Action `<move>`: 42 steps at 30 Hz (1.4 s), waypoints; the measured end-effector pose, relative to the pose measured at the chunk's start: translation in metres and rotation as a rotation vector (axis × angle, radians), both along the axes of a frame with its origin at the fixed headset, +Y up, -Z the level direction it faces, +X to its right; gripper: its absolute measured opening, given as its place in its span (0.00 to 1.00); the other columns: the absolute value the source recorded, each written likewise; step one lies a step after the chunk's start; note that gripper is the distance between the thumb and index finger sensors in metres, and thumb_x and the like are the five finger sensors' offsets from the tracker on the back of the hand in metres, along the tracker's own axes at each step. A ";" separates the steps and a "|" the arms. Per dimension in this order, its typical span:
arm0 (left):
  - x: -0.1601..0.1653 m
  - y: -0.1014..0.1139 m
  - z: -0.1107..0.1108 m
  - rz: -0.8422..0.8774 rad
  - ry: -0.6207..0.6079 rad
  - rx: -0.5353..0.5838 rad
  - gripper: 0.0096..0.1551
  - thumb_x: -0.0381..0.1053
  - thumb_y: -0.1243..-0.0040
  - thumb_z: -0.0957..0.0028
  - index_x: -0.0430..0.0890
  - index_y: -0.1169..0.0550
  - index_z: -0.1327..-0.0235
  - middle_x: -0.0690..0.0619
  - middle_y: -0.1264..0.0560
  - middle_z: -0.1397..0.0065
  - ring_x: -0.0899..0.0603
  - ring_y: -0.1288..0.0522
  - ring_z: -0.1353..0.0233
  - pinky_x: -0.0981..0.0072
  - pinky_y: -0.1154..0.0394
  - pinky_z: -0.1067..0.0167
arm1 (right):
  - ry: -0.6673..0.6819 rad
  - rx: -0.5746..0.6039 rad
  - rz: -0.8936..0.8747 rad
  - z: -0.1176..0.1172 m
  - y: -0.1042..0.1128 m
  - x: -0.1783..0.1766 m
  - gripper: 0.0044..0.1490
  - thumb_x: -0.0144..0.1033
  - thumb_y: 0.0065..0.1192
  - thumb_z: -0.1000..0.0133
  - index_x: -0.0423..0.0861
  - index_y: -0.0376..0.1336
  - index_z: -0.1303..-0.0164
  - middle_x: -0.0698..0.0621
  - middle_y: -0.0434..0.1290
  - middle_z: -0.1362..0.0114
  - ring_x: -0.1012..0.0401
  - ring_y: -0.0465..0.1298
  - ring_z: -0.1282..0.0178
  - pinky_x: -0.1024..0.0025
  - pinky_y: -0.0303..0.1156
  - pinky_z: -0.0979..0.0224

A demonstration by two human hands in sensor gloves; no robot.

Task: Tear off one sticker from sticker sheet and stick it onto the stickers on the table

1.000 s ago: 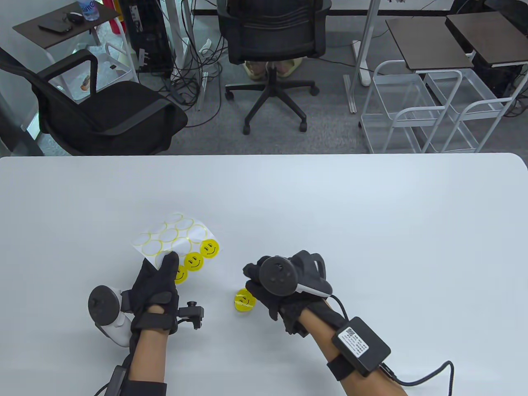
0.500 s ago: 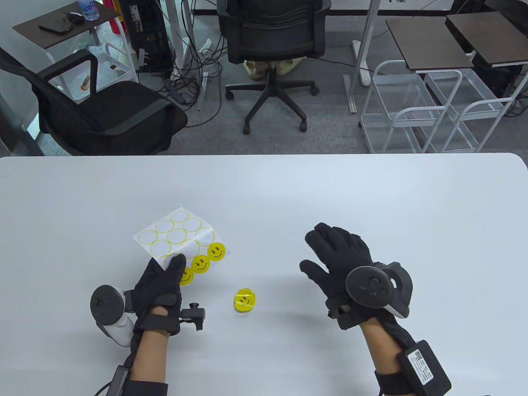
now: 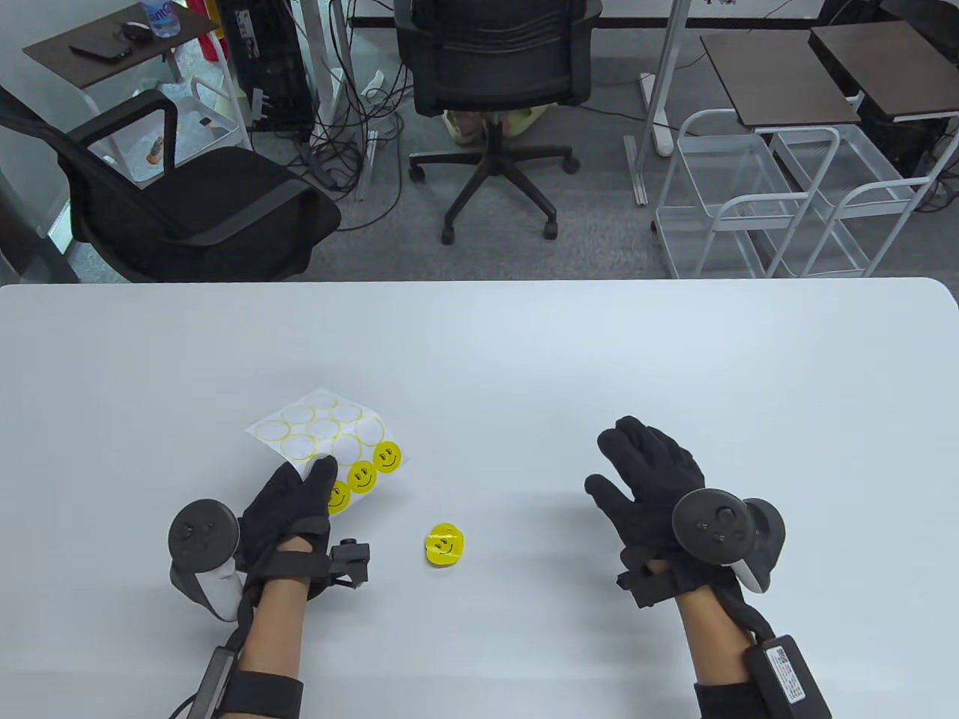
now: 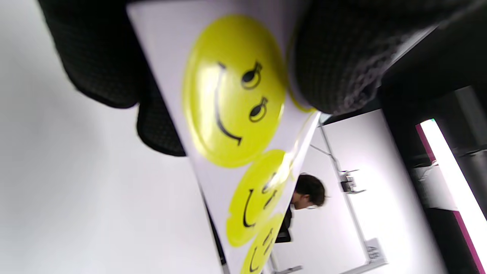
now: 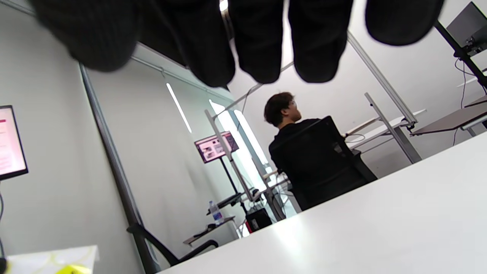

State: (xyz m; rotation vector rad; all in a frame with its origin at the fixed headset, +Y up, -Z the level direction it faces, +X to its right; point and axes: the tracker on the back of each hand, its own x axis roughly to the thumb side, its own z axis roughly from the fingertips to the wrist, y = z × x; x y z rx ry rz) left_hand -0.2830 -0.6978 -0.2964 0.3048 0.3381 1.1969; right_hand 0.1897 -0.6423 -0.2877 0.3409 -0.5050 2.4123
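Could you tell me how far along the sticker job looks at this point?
Done, it seems: a yellow sticker pile lies on the table, and most circles on the sheet are peeled bare. In hand: the left hand holds the sheet, which has three smileys left; the right hand hovers open and empty, off to the pile's right. Left: any further peeling, if more rounds are wanted.

left: my left hand (image 3: 288, 502) reaches forward, thumb on top, fingers underneath, pinching something thin | right: my right hand (image 3: 652, 487) hovers apart, palm down, fingers (image 5: 262, 42) extended and loosely spread, holding nothing | both forearms bare
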 end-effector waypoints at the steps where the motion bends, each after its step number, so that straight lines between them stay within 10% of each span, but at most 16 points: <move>1: -0.007 0.002 -0.002 -0.039 0.014 -0.030 0.19 0.56 0.29 0.48 0.47 0.12 0.50 0.44 0.14 0.40 0.35 0.15 0.42 0.39 0.23 0.40 | 0.003 -0.004 -0.002 0.000 0.000 0.000 0.42 0.58 0.60 0.46 0.44 0.66 0.26 0.37 0.67 0.18 0.30 0.66 0.22 0.22 0.58 0.29; 12: -0.093 -0.003 0.014 -0.338 0.202 -0.598 0.20 0.56 0.29 0.48 0.44 0.10 0.54 0.39 0.21 0.32 0.30 0.24 0.34 0.33 0.32 0.34 | 0.029 -0.031 0.024 -0.001 0.000 -0.007 0.41 0.57 0.61 0.45 0.44 0.66 0.26 0.36 0.65 0.17 0.31 0.66 0.23 0.21 0.58 0.29; 24: -0.109 -0.015 0.026 -0.632 0.211 -0.954 0.30 0.65 0.35 0.47 0.39 0.11 0.59 0.37 0.22 0.31 0.28 0.26 0.33 0.31 0.36 0.32 | 0.037 -0.058 -0.001 0.001 0.000 -0.007 0.41 0.56 0.59 0.44 0.43 0.65 0.26 0.36 0.64 0.17 0.31 0.66 0.23 0.21 0.58 0.30; 42: -0.096 -0.017 0.024 -1.053 0.205 -0.995 0.52 0.72 0.42 0.48 0.37 0.34 0.23 0.33 0.44 0.15 0.23 0.43 0.20 0.30 0.41 0.28 | 0.052 -0.089 -0.009 0.000 -0.001 -0.007 0.42 0.57 0.57 0.44 0.42 0.65 0.25 0.34 0.62 0.16 0.31 0.66 0.23 0.21 0.58 0.30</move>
